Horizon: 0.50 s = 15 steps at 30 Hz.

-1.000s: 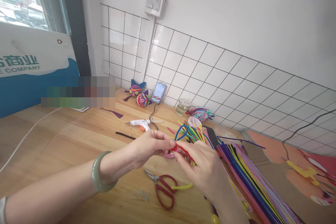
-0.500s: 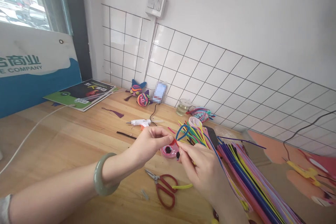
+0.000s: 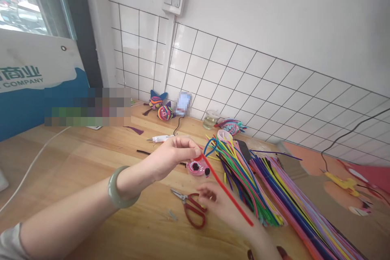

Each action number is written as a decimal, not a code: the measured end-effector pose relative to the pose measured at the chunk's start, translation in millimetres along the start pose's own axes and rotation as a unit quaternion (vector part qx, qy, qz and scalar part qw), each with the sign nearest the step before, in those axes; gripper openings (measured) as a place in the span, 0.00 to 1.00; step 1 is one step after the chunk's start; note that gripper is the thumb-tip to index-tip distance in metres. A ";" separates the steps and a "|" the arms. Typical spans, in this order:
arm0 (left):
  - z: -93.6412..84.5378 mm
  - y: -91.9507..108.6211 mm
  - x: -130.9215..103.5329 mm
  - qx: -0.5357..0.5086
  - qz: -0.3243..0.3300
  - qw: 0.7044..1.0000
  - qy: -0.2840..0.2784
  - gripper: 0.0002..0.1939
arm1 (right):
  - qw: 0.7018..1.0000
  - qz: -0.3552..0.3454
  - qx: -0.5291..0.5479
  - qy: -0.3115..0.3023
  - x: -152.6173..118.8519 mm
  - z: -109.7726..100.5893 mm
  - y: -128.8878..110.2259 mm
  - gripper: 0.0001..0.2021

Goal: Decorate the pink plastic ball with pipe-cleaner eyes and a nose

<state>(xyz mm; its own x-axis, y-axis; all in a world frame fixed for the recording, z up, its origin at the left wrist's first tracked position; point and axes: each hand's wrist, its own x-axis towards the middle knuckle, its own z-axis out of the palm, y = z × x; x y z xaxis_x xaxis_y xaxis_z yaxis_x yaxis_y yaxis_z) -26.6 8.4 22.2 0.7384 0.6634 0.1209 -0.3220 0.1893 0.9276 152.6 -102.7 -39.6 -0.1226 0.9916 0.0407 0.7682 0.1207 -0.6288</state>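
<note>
White wall (image 3: 274, 12) stood behind a pale wooden table (image 3: 76, 162), on which a pair of red-handled scissors (image 3: 185, 207) lay and served to place the rest. Beyond the scissors, above the wood, the left hand (image 3: 179, 152) had its thumb and forefinger pinched together on the upper end of a red stem (image 3: 228, 193), which slanted down to the right of the scissors and crossed in front of the other wrist. Near the scissors' handles the right hand (image 3: 210, 197), blurred, had its fingers loosely curled and apart from the stem, with nothing visible between them. A blue loop (image 3: 216, 146) rose beside the pinch, farther beyond the scissors, and a pink piece (image 3: 198, 167) with two dark patches showed between them and the loop; whether it hung from the hold or rested on the wood could not be told. To the right of the scissors, a bundle of coloured stems (image 3: 286, 199) spread out. The red stem looked very light, soft-surfaced and bendable, stiff enough to keep its line from one held end, and unlikely to slip. Fingertips close to its fixed-looking upper end seemed the surest hold; the pink piece, probably easier to dent, seemed better cradled at its edge than squeezed.
</note>
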 end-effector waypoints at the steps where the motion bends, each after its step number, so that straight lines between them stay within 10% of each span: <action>1: 0.5 -0.2 -0.3 0.004 -0.004 1.000 -0.008 0.06 | 0.997 -0.017 -0.071 0.010 -5.2 14.8 0.0 0.07; 7: 3.8 -5.2 -0.3 0.030 -0.028 0.999 0.010 0.06 | 0.927 -0.067 -0.355 0.106 -18.2 67.1 1.0 0.17; 15: -0.8 -6.1 5.9 -0.010 -0.012 0.998 0.068 0.07 | 0.996 0.046 0.011 0.074 -17.1 36.5 -1.7 0.19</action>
<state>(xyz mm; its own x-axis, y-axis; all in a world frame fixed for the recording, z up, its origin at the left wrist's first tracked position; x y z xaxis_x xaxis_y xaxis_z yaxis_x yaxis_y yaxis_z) -20.7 11.8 17.0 0.6597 0.7499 0.0496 -0.3180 0.2188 0.9225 130.5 -121.6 -67.5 0.0421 0.9946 0.0952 0.7581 0.0302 -0.6514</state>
